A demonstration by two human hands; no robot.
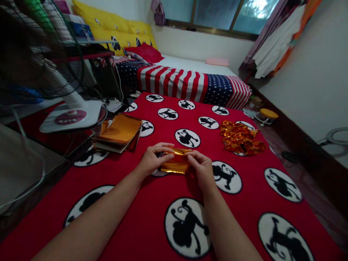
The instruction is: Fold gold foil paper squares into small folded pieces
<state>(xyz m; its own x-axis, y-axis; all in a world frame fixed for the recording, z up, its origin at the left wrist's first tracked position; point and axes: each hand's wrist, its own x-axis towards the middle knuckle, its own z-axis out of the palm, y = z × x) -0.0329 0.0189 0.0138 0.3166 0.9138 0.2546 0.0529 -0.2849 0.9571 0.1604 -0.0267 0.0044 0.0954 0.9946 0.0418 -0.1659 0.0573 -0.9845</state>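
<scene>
Between my two hands is a sheet of shiny gold foil paper [176, 166], its upper edge folded over. My left hand [155, 157] pinches the left end, thumb on top and fingers behind. At the right end, my right hand [200, 165] grips the same sheet between thumb and fingers. To the left lies a stack of flat gold foil paper [119, 130] with pale sheets beneath. Over on the right is a heap of folded gold foil pieces [240, 138], crinkled and overlapping.
Under everything spreads a red cloth [146, 221] with black figures in white circles. A fan [72, 112] stands at the left beside loose cables. Behind is a bed with a stars-and-stripes cover [174, 81]. A small yellow-topped stool [268, 114] stands at the right.
</scene>
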